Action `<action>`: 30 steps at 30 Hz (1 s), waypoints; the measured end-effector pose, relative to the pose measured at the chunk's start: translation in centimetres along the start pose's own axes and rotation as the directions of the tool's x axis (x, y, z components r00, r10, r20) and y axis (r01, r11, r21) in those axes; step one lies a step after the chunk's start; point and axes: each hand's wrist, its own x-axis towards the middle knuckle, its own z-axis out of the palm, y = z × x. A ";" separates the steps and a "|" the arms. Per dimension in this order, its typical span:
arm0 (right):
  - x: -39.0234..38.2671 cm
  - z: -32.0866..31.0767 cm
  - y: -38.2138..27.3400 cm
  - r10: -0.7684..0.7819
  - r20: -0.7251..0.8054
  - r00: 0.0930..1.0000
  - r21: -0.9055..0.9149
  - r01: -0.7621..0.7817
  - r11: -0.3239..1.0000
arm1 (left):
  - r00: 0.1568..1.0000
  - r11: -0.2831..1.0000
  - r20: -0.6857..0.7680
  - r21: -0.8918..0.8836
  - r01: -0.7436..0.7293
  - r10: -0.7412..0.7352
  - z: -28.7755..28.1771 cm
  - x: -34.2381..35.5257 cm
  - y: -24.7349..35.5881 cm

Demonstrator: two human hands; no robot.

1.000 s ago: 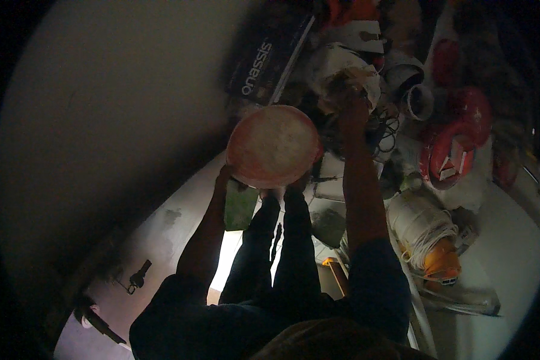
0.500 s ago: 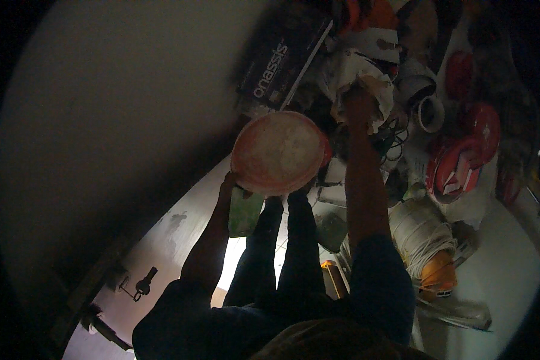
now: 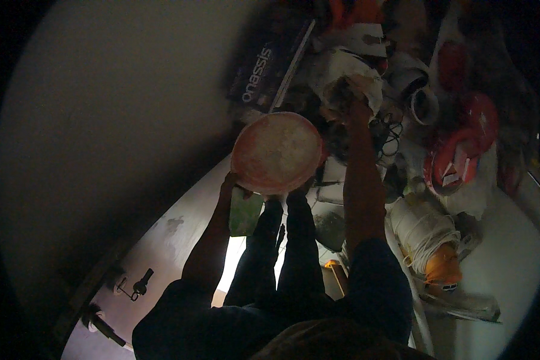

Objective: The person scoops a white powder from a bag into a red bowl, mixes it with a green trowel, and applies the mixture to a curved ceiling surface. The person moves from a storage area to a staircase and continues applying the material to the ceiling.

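My left hand (image 3: pixel 233 183) grips the lower left rim of a round pinkish-red tub (image 3: pixel 276 151), whose inside is coated in pale, dusty residue. My right hand (image 3: pixel 357 102) reaches into a torn, crumpled white bag or sack (image 3: pixel 342 63), its fingers in shadow among brownish contents, too dark to tell what they hold. Below the tub is a green rectangular object (image 3: pixel 244 217), and dark coiled cords (image 3: pixel 391 135) lie beside my right forearm.
A wall (image 3: pixel 102 120) fills the left. A long dark printed box (image 3: pixel 264 66) lies beside it. Rightward are white buckets (image 3: pixel 423 105), red tubs (image 3: pixel 453 162), a white cable bundle with orange wrapping (image 3: pixel 441 264), and pale sheets. My legs and floor tiles show below.
My right hand has shifted slightly within the white bag. The tub in my left hand sits slightly lower and further right in the picture than a second ago.
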 end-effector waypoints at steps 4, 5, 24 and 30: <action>-4.1 -2.7 -3.0 0.190 -0.112 0.975 0.427 -0.125 0.895 | 1.000 0.999 0.014 -0.042 -0.002 0.002 1.5 0.0 -0.4; -4.6 -3.2 -3.2 0.298 -0.033 0.954 0.506 -0.241 0.828 | 0.999 0.999 0.047 -0.033 -0.002 0.003 1.8 0.0 -0.1; -13.8 -6.2 -5.8 0.577 0.309 0.756 0.934 -0.355 -0.036 | 0.999 0.996 -0.012 0.079 -0.031 0.032 -0.9 4.5 -3.1; -16.6 -8.7 -7.3 0.522 0.299 0.799 0.938 -0.346 -0.009 | 0.965 0.983 0.236 0.170 0.073 -0.113 -3.8 12.1 -4.9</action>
